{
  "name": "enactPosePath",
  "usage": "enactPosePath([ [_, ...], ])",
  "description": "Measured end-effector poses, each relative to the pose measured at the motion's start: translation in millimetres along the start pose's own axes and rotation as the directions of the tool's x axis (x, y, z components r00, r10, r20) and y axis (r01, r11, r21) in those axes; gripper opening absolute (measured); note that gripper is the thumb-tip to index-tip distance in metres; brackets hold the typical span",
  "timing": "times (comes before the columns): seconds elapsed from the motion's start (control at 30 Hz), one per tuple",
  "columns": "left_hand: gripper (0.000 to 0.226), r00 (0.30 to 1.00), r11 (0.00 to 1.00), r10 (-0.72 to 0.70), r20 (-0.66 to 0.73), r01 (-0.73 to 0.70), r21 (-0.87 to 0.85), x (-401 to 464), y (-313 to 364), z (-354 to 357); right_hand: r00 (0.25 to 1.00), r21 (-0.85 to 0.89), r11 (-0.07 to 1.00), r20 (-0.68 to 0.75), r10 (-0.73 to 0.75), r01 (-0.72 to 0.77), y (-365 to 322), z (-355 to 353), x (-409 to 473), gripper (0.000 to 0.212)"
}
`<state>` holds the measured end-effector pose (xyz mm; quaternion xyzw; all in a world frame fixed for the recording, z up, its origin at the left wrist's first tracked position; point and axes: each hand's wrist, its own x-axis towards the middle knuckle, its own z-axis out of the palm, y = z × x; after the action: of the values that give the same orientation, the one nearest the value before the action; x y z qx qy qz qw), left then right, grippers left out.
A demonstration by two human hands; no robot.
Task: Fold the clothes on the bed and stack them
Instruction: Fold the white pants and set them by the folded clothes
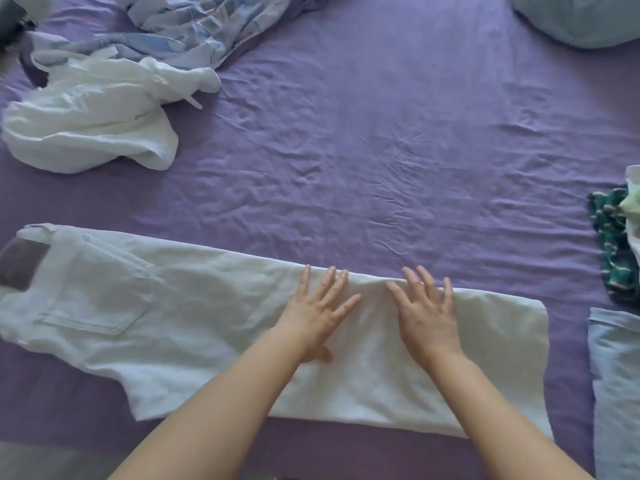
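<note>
- Grip: left hand (pixel 317 315) and right hand (pixel 424 315) are both lying flat, fingers straight and spread, pressing down on the white trousers (pixel 214 327). Nothing pinched or curled round; no real hold, just palms on fabric.
- Both hands are sitting side by side near the far edge of the leg section, roughly mid-length, fingertips reaching that edge.
- Trousers are lying lengthwise across the near side of the bed (pixel 363 150), waist w/ back pocket (pixel 93 306) to the left, hem to the right. Looks like legs are already laid one on the other, so judging the 1st fold as done and the hands as smoothing it out. Crosswise folds are still to do, not stacked yet.
- Right edge of the view: a pale blue folded piece (pixel 616 393) is lying flat just beside the hem, a teal patterned item (pixel 611 244) beyond it w/ smth pale on top. Prob the stack starting, can't tell how many items.
- Left, far side: a crumpled white garment (pixel 93 116) is sitting unfolded, well apart from the trousers. Behind it a blue-white rumpled heap (pixel 194 26); can't tell if clothing or bedding.
- Grey pillow (pixel 581 19) at far right corner.
- Est: task partway, at least 1 more garment after this one.
</note>
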<state>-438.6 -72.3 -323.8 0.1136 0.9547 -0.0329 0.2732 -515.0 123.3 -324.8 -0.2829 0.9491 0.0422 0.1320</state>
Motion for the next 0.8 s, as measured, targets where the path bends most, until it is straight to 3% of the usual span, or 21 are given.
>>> enactPosePath([
  [0.1, 0.088, 0.993, 0.977, -0.098, -0.071, 0.082, -0.195, 30, 7, -26, 0.984, -0.097, 0.99, 0.134, 0.114, -0.102, 33, -12, 16, 0.053],
  [0.2, 0.056, 0.982, 0.926, -0.18, -0.052, 0.151, -0.347, 57, 14, -51, 0.972, -0.067, 0.998, 0.234, 0.016, 0.0, 54, -24, 23, 0.021],
  [0.3, 0.031, 0.988, 0.9, -0.151, -0.011, 0.133, -0.414, 66, 17, -58, 0.923, 0.075, 0.994, 0.368, -0.107, 0.085, 65, -35, 23, 0.017],
  [0.43, 0.033, 0.992, 0.891, -0.072, 0.107, 0.113, -0.44, 69, 19, -62, 0.862, 0.081, 0.989, 0.486, -0.148, 0.124, 74, -45, 30, 0.013],
  [0.5, 0.035, 0.988, 0.882, -0.052, 0.142, 0.113, -0.458, 74, 18, -67, 0.837, 0.033, 0.988, 0.527, -0.148, 0.154, 78, -47, 33, 0.023],
  [0.6, 0.034, 0.992, 0.884, -0.053, 0.112, 0.099, -0.457, 82, 20, -73, 0.85, -0.007, 0.977, 0.494, -0.183, 0.215, 88, -52, 39, 0.03],
  [0.7, 0.018, 0.992, 0.868, -0.124, 0.012, 0.114, -0.483, 92, 28, -76, 0.855, 0.188, 0.971, 0.47, -0.219, 0.146, 105, -53, 36, 0.023],
  [0.8, 0.031, 0.993, 0.818, -0.121, 0.003, 0.102, -0.566, 103, 49, -79, 0.857, 0.384, 0.922, 0.455, -0.242, 0.057, 117, -45, 30, 0.017],
])
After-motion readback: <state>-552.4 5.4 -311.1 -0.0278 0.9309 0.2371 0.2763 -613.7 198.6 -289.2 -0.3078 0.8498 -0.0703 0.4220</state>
